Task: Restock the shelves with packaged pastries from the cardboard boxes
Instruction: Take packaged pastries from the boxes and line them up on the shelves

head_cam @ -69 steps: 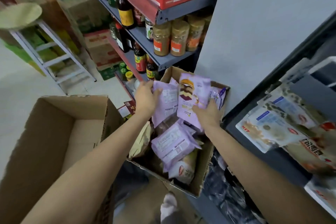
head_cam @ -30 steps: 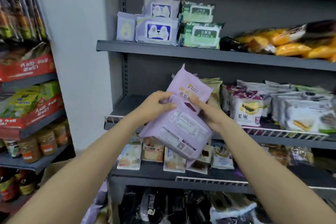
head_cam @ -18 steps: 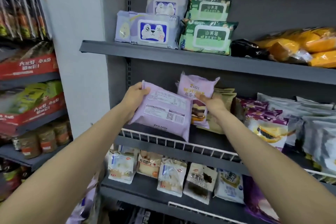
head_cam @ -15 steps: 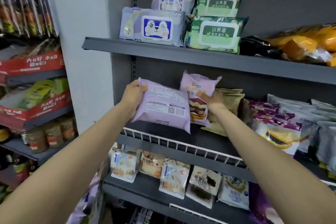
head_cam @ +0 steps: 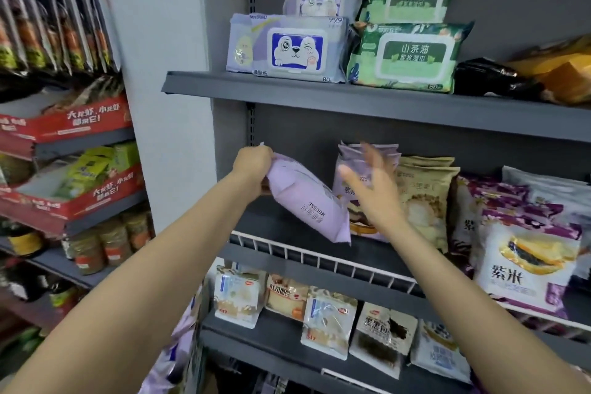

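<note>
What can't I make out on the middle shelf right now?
Head view only:
- Right hand: motion-blurred, so finger pose is unclear.
- Standing purple pastry packs: fronts mostly hidden behind that hand and the purple pack gripped by the left hand.
- Purple rice packs: row cut off by the right edge.

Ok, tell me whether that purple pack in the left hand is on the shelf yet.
Not yet. The left hand holds the purple pack tilted above the shelf.
</note>
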A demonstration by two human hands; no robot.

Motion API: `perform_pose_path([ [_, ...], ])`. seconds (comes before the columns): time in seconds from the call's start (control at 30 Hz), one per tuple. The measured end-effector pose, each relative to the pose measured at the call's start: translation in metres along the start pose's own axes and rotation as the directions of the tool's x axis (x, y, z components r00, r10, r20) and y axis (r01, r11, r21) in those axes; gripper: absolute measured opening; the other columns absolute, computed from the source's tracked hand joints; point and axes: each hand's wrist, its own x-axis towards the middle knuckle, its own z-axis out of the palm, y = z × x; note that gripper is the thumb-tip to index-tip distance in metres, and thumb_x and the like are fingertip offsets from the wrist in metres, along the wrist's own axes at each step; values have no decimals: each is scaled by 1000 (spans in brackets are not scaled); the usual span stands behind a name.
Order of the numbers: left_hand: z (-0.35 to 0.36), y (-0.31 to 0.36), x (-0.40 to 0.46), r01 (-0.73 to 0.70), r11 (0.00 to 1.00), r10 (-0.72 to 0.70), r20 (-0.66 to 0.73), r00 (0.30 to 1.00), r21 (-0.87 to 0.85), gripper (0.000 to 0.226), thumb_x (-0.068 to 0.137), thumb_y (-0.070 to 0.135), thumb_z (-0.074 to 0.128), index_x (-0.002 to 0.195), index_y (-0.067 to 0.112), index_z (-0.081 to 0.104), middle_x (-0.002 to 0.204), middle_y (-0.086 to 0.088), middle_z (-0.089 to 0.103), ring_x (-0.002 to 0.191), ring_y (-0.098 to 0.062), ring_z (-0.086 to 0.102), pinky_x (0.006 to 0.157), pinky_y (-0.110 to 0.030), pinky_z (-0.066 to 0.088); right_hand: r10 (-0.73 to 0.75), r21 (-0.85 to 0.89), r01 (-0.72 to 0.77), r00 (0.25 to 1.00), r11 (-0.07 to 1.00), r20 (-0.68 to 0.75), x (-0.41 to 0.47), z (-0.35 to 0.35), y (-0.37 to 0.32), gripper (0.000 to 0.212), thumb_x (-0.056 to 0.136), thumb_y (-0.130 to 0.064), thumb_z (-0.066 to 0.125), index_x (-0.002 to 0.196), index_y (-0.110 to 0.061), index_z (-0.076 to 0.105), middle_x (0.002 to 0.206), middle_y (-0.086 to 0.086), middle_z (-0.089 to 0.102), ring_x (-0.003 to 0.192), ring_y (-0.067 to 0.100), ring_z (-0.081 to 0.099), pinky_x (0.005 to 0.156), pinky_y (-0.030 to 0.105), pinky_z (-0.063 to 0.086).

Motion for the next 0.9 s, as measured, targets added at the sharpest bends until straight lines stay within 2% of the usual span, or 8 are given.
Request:
perform_pose_path([
  [0.1,12,11,-2,78,997,-78,27,997,-9,31,90,7,45,114,1,63,105,-19,66,63,-26,56,31,-27,47,-105,-172,195,898,966,427,-29,8,-30,95,72,-55,72,147,-35,17,138,-3,28,124,8,31,99,27,33],
  [0.17,20,14,-7,60,998,-57,98,993,-28,31,93,13,46,118,-1,59,105,-21,65,70,-27,60,34,-30,51,-113,-340,227,939,913,324,-27,15,-30,87,78,-35,74,146,-27,20,134,4,32,120,16,37,93,27,35],
  [0.27,22,10,-11,5,1000,-8,204,979,14,42,96,36,43,115,1,56,106,-15,65,86,-27,63,58,-33,57,145,109,-150,988,983,54,-14,5,-17,55,85,-7,60,134,-8,37,121,7,54,112,24,55,93,31,45],
  [0.37,19,-5,-7,-212,943,130,300,945,257,48,94,42,48,129,9,44,120,-7,60,108,-22,58,79,-31,47,424,700,-384,897,603,127,-7,-12,-6,37,86,7,50,123,2,46,111,20,62,97,30,63,94,46,50],
  [0.47,24,-15,-9,-308,920,142,526,839,244,45,91,37,58,128,16,41,120,-2,62,105,-17,62,81,-30,51,403,763,-385,898,520,178,-7,-19,-12,27,89,9,46,112,-4,50,105,18,63,93,28,62,93,47,49],
  [0.6,43,-28,-4,-312,942,195,556,808,123,35,93,22,59,124,14,45,118,-3,63,103,-20,63,76,-31,55,360,535,-324,932,780,38,-4,-17,-6,41,90,2,52,127,-11,43,117,16,63,102,30,64,94,49,50],
  [0.73,63,-51,9,-287,952,196,507,839,107,42,92,21,60,129,12,43,122,-8,62,110,-26,61,93,-45,51,184,160,-153,962,975,-200,-4,-15,13,80,87,4,58,148,-17,12,132,11,51,108,18,58,88,23,46],
  [0.9,83,-92,29,-323,893,153,463,873,315,41,90,25,62,125,10,46,119,-11,63,109,-28,59,97,-47,49,18,-678,-67,997,732,-80,-22,6,42,73,84,-3,60,146,-24,28,143,18,23,129,35,33,97,40,43],
])
